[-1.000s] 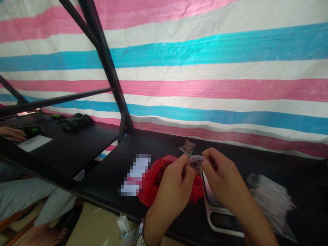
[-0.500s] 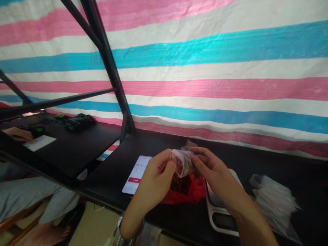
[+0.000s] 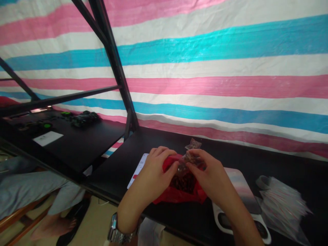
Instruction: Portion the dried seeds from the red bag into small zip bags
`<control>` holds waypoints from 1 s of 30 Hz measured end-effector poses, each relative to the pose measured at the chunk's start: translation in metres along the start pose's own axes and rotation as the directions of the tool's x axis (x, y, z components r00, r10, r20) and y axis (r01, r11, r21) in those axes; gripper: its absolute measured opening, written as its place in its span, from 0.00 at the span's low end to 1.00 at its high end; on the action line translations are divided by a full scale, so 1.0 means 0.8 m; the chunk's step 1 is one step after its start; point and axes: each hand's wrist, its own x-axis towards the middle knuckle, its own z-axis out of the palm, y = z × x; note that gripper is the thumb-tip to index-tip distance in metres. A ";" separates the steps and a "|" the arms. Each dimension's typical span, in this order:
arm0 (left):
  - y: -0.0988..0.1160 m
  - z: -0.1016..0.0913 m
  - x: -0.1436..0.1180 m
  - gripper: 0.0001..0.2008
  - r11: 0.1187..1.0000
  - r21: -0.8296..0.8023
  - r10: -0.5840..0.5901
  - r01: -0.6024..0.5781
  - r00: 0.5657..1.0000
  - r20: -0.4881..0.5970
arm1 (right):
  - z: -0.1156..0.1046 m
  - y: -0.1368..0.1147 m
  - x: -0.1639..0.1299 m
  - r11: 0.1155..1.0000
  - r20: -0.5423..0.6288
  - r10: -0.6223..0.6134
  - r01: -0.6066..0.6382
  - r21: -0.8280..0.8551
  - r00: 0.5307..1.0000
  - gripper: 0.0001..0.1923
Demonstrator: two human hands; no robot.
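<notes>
In the head view, low in the centre of the frame, the left hand [image 3: 153,172] and right hand [image 3: 208,176] pinched 1 small clear bag [image 3: 185,163] between their fingertips, just above a red bag [image 3: 179,191]. A scale [image 3: 243,191] lay at lower right.

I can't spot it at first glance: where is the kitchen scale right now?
The scale sits on the black table to the right of the red bag, under the right hand, with a stack of clear bags further right.
</notes>
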 end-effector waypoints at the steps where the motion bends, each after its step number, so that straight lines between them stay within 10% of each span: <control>1: 0.001 0.002 0.001 0.10 1.000 0.008 -0.008 0.008 0.999 0.034 | 0.001 -0.002 0.000 1.000 0.004 -0.022 0.022 -0.005 1.000 0.14; 6: 0.004 0.003 0.008 0.11 0.999 0.008 -0.034 0.033 0.985 0.166 | 0.000 -0.009 -0.004 0.997 0.069 -0.073 0.074 -0.004 0.995 0.16; 30: 0.002 -0.012 0.003 0.11 0.979 -0.190 -0.074 0.079 0.997 0.036 | -0.009 -0.015 -0.004 0.991 -0.086 -0.134 0.131 -0.036 0.987 0.14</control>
